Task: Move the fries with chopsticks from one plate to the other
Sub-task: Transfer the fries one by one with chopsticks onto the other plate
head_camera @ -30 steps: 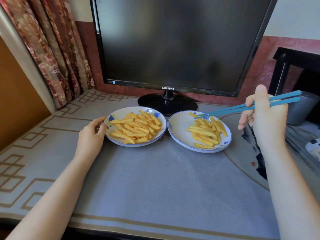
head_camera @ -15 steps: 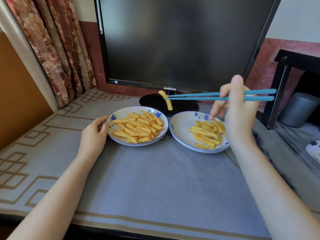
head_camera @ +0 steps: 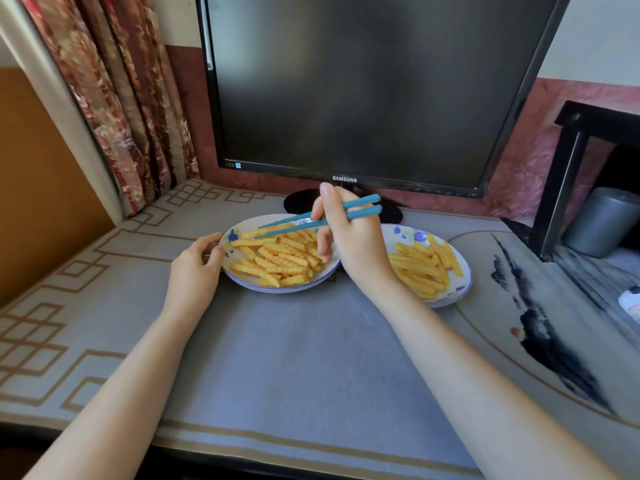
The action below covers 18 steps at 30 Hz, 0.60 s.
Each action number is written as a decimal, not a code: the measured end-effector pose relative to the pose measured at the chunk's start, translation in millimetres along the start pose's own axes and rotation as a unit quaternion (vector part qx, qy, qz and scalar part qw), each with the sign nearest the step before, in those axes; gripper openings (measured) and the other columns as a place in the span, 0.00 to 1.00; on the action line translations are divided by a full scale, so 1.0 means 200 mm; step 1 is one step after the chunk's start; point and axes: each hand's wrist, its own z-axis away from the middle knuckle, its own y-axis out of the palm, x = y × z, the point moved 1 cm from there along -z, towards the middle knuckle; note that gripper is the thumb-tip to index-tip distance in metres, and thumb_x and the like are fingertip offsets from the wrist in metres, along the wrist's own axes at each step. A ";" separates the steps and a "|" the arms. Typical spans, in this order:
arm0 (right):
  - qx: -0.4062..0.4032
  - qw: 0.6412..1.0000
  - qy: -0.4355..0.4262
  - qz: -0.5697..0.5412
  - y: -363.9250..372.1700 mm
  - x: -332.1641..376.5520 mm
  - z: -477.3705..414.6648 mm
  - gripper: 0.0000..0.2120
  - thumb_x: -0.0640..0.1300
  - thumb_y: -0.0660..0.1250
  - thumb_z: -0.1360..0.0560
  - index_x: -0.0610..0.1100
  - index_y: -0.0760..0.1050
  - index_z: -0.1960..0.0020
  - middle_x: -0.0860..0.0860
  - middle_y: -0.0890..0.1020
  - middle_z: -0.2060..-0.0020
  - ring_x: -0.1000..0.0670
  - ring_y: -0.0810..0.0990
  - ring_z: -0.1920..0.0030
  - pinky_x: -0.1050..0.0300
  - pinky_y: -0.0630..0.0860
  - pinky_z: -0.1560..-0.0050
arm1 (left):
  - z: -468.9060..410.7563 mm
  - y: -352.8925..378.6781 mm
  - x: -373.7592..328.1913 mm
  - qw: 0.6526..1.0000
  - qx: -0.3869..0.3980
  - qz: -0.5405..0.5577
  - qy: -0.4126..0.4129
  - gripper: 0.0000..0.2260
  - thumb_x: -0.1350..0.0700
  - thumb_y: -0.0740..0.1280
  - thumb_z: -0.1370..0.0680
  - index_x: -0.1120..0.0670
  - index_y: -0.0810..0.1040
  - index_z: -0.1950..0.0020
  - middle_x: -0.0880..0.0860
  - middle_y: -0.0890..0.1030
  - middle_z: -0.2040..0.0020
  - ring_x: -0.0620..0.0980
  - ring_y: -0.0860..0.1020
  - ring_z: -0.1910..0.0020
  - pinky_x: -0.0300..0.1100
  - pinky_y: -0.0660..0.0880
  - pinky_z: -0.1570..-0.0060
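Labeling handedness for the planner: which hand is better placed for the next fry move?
Right. The right hand grips the chopsticks, tips over the fries in the left plate, with the right plate beside its wrist. The left hand holds the left plate's rim and has no tool.

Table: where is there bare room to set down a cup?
Bare: the grey mat nearer than the two plates, between the forearms; also the patterned stretch between left hand and curtain. Crowded: left plate, right plate, right hand with chopsticks, monitor foot at the back.
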 end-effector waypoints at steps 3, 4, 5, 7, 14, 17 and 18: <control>-0.003 1.000 0.017 -0.020 -0.03 -0.02 -0.01 0.17 0.46 0.56 0.17 0.43 0.71 0.63 0.41 0.70 0.77 0.48 0.70 0.80 0.57 0.69 0.77 | 0.00 0.00 0.00 1.000 -0.003 -0.003 0.002 0.14 0.58 0.59 0.20 0.55 0.77 0.37 0.53 0.80 0.44 0.42 0.71 0.50 0.31 0.62 0.54; -0.005 0.999 0.020 -0.034 -0.05 -0.02 -0.01 0.18 0.46 0.55 0.17 0.42 0.71 0.63 0.43 0.70 0.78 0.49 0.69 0.81 0.59 0.68 0.78 | 0.00 0.00 0.00 1.000 -0.004 -0.003 0.002 0.14 0.58 0.59 0.20 0.55 0.77 0.37 0.53 0.80 0.44 0.42 0.71 0.50 0.31 0.62 0.54; -0.008 0.999 0.020 -0.047 -0.07 -0.01 -0.01 0.18 0.45 0.55 0.17 0.41 0.71 0.63 0.45 0.69 0.79 0.49 0.69 0.81 0.60 0.67 0.78 | 0.00 0.00 -0.01 1.000 -0.004 -0.002 0.002 0.14 0.58 0.59 0.20 0.55 0.77 0.37 0.53 0.80 0.44 0.42 0.71 0.50 0.32 0.63 0.53; -0.021 0.998 0.018 -0.060 -0.11 0.02 0.00 0.18 0.44 0.55 0.16 0.41 0.70 0.64 0.47 0.69 0.80 0.49 0.69 0.82 0.63 0.65 0.79 | 0.01 0.00 -0.01 1.000 -0.005 -0.003 0.003 0.14 0.58 0.59 0.20 0.55 0.77 0.37 0.53 0.80 0.44 0.43 0.71 0.50 0.33 0.63 0.53; -0.111 0.993 0.021 -0.017 -0.45 0.12 0.03 0.18 0.43 0.55 0.17 0.41 0.69 0.66 0.45 0.69 0.82 0.47 0.67 0.83 0.63 0.59 0.79 | 0.00 0.00 0.00 1.000 -0.001 -0.005 -0.002 0.14 0.57 0.59 0.20 0.54 0.77 0.37 0.53 0.80 0.42 0.43 0.71 0.49 0.35 0.64 0.50; -0.132 0.990 0.040 0.018 -0.60 0.13 0.06 0.17 0.42 0.55 0.18 0.41 0.68 0.66 0.46 0.70 0.84 0.48 0.66 0.84 0.63 0.58 0.80 | 0.00 0.00 0.00 1.000 -0.001 -0.008 -0.002 0.14 0.57 0.59 0.20 0.54 0.77 0.36 0.53 0.80 0.42 0.43 0.71 0.49 0.36 0.64 0.49; -0.137 0.989 0.041 0.035 -0.65 0.13 0.07 0.17 0.42 0.55 0.19 0.42 0.68 0.66 0.46 0.70 0.84 0.48 0.66 0.84 0.61 0.57 0.80 | 0.00 0.00 0.00 1.000 -0.001 -0.010 -0.002 0.14 0.56 0.59 0.20 0.54 0.76 0.36 0.53 0.80 0.42 0.43 0.71 0.49 0.37 0.64 0.49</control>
